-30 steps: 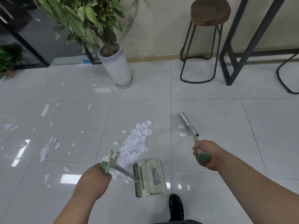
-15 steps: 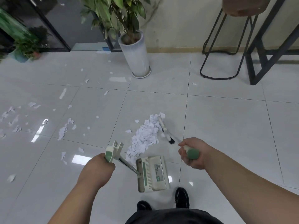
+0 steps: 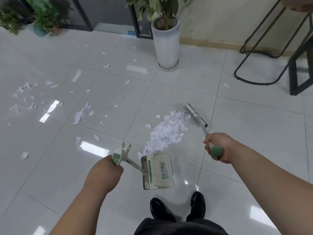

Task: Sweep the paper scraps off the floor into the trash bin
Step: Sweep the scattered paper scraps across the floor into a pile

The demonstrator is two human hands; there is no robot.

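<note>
One dustpan (image 3: 158, 172), handle gripped by left hand (image 3: 105, 172); one broom (image 3: 196, 115), gripped by right hand (image 3: 218, 147); one scrap pile (image 3: 166, 131) just beyond dustpan.

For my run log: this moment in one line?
left hand grips dustpan handle | right hand grips broom handle | broom head at far edge of paper scrap pile | dustpan on floor, at pile's near end

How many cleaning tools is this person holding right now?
2. A long-handled dustpan is gripped by the left hand and rests on the floor. A broom is gripped by the right hand, its head beside the paper pile. None seems hidden.
</note>
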